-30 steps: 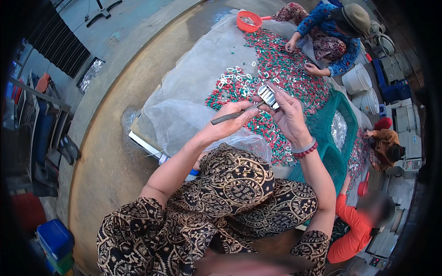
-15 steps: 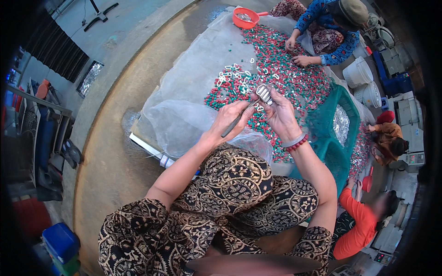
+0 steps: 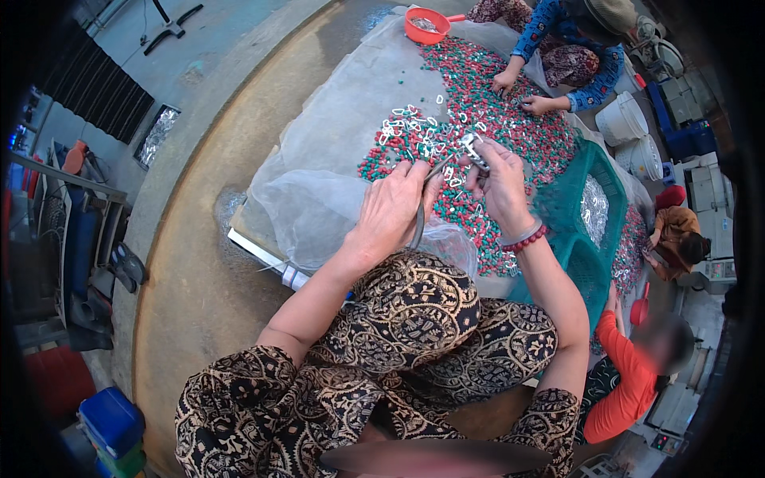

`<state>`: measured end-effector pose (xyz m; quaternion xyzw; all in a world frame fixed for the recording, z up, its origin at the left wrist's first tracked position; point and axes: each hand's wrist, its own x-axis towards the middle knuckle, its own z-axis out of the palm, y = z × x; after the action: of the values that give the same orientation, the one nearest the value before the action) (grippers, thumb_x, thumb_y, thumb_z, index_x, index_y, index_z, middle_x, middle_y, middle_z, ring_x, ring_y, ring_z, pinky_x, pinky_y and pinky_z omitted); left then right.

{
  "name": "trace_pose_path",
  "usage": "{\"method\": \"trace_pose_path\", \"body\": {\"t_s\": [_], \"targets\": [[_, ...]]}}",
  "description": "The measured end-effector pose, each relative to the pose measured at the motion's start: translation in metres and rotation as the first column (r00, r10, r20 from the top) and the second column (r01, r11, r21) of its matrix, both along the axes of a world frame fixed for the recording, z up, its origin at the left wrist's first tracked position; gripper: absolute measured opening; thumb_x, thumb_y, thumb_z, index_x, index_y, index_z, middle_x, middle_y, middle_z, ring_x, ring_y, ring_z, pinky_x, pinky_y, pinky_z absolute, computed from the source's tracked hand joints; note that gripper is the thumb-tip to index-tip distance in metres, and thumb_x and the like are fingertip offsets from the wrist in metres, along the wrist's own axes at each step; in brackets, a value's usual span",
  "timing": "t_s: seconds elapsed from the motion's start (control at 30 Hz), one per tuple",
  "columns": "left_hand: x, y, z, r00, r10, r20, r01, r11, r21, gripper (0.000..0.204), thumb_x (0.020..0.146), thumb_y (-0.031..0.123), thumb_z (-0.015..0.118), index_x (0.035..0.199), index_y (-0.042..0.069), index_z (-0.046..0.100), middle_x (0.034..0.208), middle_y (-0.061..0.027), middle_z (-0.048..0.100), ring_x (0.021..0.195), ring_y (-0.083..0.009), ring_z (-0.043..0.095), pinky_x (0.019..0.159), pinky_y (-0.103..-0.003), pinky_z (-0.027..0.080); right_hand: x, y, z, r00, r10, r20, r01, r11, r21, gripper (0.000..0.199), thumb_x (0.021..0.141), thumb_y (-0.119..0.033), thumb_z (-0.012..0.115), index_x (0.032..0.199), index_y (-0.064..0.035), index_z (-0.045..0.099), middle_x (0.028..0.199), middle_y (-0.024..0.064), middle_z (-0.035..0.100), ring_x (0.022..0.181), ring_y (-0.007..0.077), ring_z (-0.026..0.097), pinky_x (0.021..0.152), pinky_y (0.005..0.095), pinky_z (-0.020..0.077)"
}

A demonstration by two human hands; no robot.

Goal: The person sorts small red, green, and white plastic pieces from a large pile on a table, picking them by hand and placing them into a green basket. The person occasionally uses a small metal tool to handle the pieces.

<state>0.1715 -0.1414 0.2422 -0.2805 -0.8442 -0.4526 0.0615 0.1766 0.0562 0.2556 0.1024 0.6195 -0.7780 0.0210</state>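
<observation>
My left hand (image 3: 396, 205) is closed around a thin dark metal tool (image 3: 419, 221), whose handle hangs below the fingers while its other end points toward my right hand. In my right hand (image 3: 505, 190), with a red bead bracelet at its wrist, several shiny silver metal links (image 3: 475, 151) are pinched together. The tool's tip lies close to them; whether it touches I cannot tell. Beneath both hands spreads a layer of small red and green pellets (image 3: 488, 253) on a pale mesh sheet (image 3: 319, 135). Silver oval links (image 3: 408, 127) lie loose among the pellets, just beyond my left hand.
A green plastic basket (image 3: 575, 253) with silver pieces stands to my right. An orange strainer (image 3: 425, 25) sits at the far edge. One co-worker in blue sleeves (image 3: 599, 86) reaches into the pellets; another in orange (image 3: 621, 390) sits at right. White buckets (image 3: 621, 123) stand behind.
My right hand has moved slightly right and turned, tilting the links. My left hand has rotated, so the tool's handle now hangs more steeply. The blue-sleeved co-worker's hands have shifted.
</observation>
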Motion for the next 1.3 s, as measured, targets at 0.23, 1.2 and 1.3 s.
{"method": "trace_pose_path", "body": {"t_s": [0.23,1.2,1.3], "targets": [[0.001,0.003,0.006,0.991,-0.114,0.070,0.111,0.993,0.037,0.016,0.090,0.019,0.055,0.090,0.003,0.058,0.078,-0.0170,0.058,0.074,-0.0364,0.058,0.065,-0.046,0.045,-0.002,0.004,-0.008,0.995,-0.078,0.064,0.092,0.958,-0.271,0.020,0.092,-0.012,0.049,0.097,0.0065,0.055,0.101,0.0215,0.062,0.092,0.0296,0.064,0.076,0.0360,0.0579],[-0.015,0.007,-0.008,0.834,-0.360,0.418,0.239,0.919,0.315,0.036,0.092,0.033,0.049,0.087,0.000,0.064,0.070,-0.0157,0.060,0.064,-0.0272,0.059,0.059,-0.039,0.044,-0.002,-0.029,0.004,0.987,-0.049,-0.153,0.020,0.982,-0.186,0.034,0.099,-0.019,0.041,0.117,0.0095,0.049,0.104,0.0201,0.061,0.093,0.0285,0.065,0.084,0.0374,0.0549],[-0.009,0.013,-0.014,0.830,-0.327,0.452,0.167,0.919,0.358,0.035,0.092,0.030,0.050,0.086,-0.002,0.061,0.069,-0.0154,0.058,0.064,-0.0260,0.057,0.060,-0.038,0.044,-0.001,-0.038,0.000,0.971,-0.081,-0.223,0.068,0.996,-0.064,0.033,0.100,-0.017,0.039,0.119,0.0088,0.048,0.105,0.0209,0.060,0.094,0.0285,0.064,0.085,0.0367,0.0548]]}}
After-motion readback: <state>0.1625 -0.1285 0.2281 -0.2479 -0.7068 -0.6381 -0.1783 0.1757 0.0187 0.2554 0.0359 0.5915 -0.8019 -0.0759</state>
